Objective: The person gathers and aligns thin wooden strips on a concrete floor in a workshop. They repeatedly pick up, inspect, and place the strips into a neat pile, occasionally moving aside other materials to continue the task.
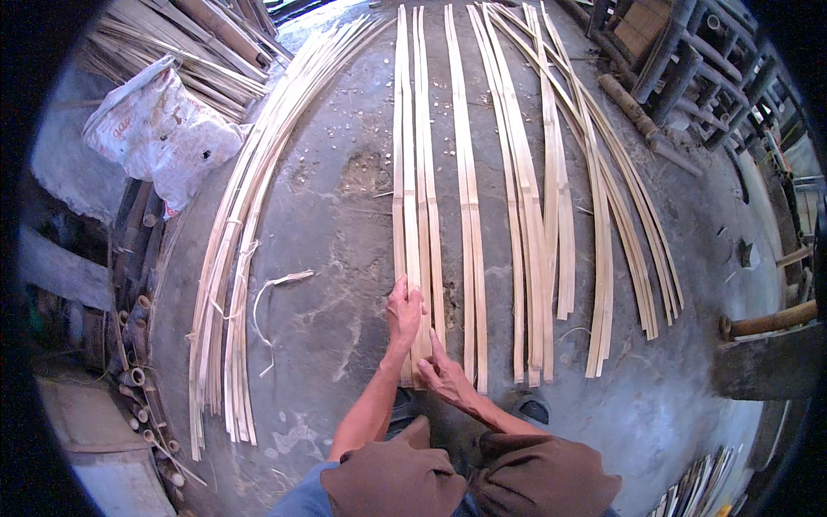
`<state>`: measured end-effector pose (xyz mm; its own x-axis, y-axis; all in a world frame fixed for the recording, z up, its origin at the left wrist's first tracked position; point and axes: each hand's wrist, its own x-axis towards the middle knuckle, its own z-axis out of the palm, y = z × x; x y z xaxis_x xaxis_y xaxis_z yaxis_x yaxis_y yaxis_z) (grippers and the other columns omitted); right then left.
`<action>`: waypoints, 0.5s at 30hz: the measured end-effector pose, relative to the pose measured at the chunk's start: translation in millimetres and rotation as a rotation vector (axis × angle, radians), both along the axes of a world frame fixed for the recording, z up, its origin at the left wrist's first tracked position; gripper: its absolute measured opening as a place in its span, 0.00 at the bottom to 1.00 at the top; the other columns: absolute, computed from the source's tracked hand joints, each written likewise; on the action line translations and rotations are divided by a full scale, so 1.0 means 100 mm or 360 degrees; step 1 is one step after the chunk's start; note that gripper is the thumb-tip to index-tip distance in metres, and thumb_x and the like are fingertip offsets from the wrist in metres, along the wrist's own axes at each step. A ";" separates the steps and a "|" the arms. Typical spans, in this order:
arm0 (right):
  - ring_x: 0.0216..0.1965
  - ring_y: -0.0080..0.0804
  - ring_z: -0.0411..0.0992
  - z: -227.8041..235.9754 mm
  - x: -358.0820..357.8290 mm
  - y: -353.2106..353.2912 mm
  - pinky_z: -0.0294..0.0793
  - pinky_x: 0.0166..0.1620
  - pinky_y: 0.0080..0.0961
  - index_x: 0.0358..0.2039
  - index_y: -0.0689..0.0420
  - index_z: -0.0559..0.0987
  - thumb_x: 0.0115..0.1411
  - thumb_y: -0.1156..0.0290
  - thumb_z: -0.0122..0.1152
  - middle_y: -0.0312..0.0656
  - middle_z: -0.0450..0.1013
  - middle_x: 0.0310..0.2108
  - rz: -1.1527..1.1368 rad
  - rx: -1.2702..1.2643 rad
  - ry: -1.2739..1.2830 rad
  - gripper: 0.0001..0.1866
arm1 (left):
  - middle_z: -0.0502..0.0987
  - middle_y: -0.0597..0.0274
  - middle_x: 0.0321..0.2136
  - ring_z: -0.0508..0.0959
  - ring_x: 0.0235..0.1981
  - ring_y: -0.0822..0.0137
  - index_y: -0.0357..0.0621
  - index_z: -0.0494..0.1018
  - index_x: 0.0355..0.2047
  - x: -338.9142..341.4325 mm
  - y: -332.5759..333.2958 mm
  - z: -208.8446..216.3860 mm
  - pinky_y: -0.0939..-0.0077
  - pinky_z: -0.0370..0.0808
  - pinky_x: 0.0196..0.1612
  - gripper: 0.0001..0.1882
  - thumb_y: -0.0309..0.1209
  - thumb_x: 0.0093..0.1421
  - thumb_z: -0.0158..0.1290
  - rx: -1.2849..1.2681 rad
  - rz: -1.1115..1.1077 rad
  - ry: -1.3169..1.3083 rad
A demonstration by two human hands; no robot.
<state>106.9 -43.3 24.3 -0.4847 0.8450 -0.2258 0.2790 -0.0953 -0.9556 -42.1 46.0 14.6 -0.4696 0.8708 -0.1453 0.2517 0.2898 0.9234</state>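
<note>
Long pale bamboo strips [410, 233] lie on the floor in front of me, running away from my feet. My left hand [405, 312] is closed around a strip in the leftmost group of the middle row, a little above its near end. Closer to me, my right hand [444, 376] holds the same group near its end, index finger stretched along the right edge and thumb on the left. The undersides of the strips and some fingertips are hidden. Just right of my right hand lies another pair of strips [469, 258].
A thick bundle of strips [250, 189] curves along the left, beside a thin curled shaving [258, 319]. More strips [603, 258] cross at the right. A white sack [164, 129] and bamboo poles [138, 376] line the left; a dark bamboo rack [689, 73] stands far right.
</note>
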 end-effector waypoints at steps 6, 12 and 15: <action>0.25 0.34 0.67 -0.37 -0.30 0.03 0.70 0.33 0.28 0.72 0.53 0.44 0.63 0.67 0.59 0.49 0.67 0.23 0.0054 0.0173 -0.0032 0.43 | 0.71 0.39 0.44 0.72 0.46 0.42 0.32 0.64 0.56 -0.25 -0.15 -0.25 0.51 0.69 0.50 0.24 0.34 0.63 0.48 0.0045 -0.0035 0.0847; 0.24 0.31 0.62 -0.63 -0.22 0.03 0.67 0.31 0.29 0.72 0.49 0.44 0.63 0.67 0.61 0.45 0.62 0.21 0.0142 0.0115 -0.0142 0.45 | 0.75 0.39 0.47 0.76 0.48 0.42 0.34 0.64 0.59 -0.40 -0.25 -0.40 0.53 0.72 0.53 0.28 0.34 0.60 0.53 -0.0049 -0.0332 0.0545; 0.24 0.29 0.63 -0.65 -0.30 0.00 0.69 0.32 0.27 0.72 0.50 0.49 0.62 0.64 0.62 0.45 0.65 0.22 0.0072 0.0290 -0.0059 0.43 | 0.78 0.44 0.45 0.79 0.45 0.52 0.34 0.64 0.59 -0.43 -0.22 -0.52 0.59 0.74 0.51 0.28 0.28 0.58 0.53 -0.0068 -0.0113 0.0371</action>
<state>76.9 -43.5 -40.3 -0.5172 0.8512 -0.0894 0.3143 0.0917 -0.9449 -85.3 24.4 -37.7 -0.4325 0.8983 -0.0776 0.4779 0.3013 0.8251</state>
